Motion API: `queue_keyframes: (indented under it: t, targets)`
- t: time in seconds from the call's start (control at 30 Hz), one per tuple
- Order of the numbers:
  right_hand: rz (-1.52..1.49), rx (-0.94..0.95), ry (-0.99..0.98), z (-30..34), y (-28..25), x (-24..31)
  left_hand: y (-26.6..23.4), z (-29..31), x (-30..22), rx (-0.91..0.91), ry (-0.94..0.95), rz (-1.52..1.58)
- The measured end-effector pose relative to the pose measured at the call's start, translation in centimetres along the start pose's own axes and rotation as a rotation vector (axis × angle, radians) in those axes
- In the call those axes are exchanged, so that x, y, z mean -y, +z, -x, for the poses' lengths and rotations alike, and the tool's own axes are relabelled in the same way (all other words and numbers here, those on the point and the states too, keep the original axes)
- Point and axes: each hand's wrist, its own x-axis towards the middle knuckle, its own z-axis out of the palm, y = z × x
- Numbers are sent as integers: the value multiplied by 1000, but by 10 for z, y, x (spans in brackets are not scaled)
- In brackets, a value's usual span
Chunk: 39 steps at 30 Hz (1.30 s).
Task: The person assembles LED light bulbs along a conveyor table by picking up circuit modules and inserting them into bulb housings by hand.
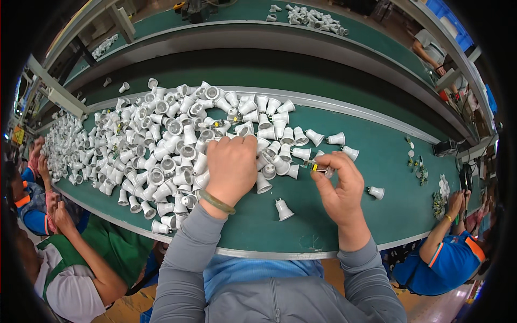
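My right hand [340,185] pinches a small circuit board [314,167] with a yellow part on it, between thumb and fingers above the green bench. My left hand [231,166], a bangle at its wrist, reaches into the right side of a big heap of white lamp housings [175,127]. Its fingers curl down among them and are hidden by the back of the hand, so what they hold does not show. One white housing [283,210] stands alone between my hands and the near edge; another [376,192] lies right of my right hand.
The green bench [301,231] runs left to right, with a metal rail [334,106] along its far side. Small circuit boards [423,173] and white discs [444,185] lie at the right. Co-workers sit at left [81,269] and right [447,253]. More housings [318,21] lie on a far bench.
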Motion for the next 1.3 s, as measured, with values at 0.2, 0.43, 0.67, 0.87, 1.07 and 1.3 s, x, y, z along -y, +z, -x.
queue_keyframes:
  t: [0.2, 0.43, 0.67, 0.87, 1.07, 1.3]
  targets:
    - [-4, -35, -72, 0, -6, 2, -14, 0, -4, -338, 50, 181]
    - [6, -24, -127, -1, -9, 4, -14, 25, -22, -209, 175, 642]
    - [37, 52, -121, 1, -8, 11, -13, 33, -31, -73, 151, 760]
    - [127, 184, -166, 0, -7, 14, -11, 30, -30, -84, 234, 772]
    - [211, 232, -176, 3, -4, 13, -16, 29, -29, 70, 242, 756]
    - [183, 248, -196, 4, -2, 10, -12, 26, -28, 190, 211, 879]
